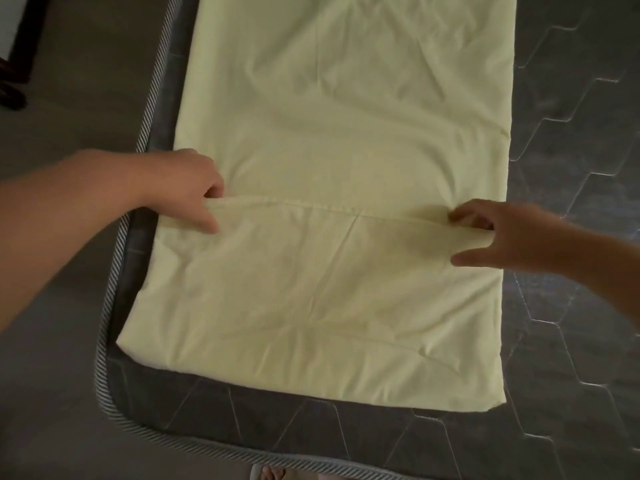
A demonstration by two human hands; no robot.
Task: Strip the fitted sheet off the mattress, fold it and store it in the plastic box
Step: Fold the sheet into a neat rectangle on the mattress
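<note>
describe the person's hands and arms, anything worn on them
The left hand and right hand are both bare: no gloves, rings, watch or bracelet show. No sleeve reaches into view on either arm.

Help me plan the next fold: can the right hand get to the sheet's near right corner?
Probably yes, once it lets go: the right hand pinches the sheet at its fold, and that corner lies uncovered on the mattress.
</note>
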